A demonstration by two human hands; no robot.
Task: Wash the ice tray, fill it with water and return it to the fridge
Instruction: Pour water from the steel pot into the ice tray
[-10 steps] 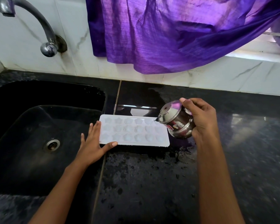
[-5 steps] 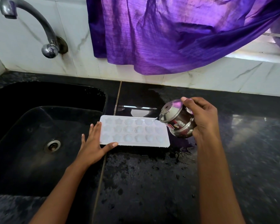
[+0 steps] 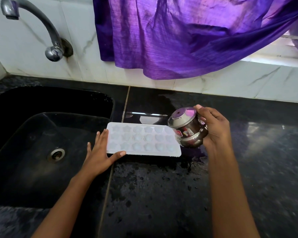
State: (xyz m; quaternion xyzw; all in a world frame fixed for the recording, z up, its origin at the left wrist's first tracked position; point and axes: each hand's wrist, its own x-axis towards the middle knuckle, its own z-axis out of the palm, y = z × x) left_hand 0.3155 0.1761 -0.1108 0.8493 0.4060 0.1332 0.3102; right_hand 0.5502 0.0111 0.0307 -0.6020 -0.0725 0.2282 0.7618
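A white ice tray (image 3: 141, 140) with star-shaped cells lies flat on the black counter, its left end at the sink's edge. My left hand (image 3: 100, 153) rests against that left end with straight fingers, the thumb along the tray's front edge. My right hand (image 3: 215, 129) grips a small round steel pot (image 3: 187, 127), tipped over with its base turned up and to the left, above the tray's right end. The pot's mouth is hidden from me.
A black sink (image 3: 41, 143) with a round drain (image 3: 56, 154) lies to the left, under a wall tap (image 3: 41, 28). The black counter (image 3: 162, 194) is wet around the tray. A purple cloth (image 3: 187, 35) hangs over the white tiled wall behind.
The pot has tipped further over the tray's right end, its base turning more upward. My left hand has stayed at the tray's left end.
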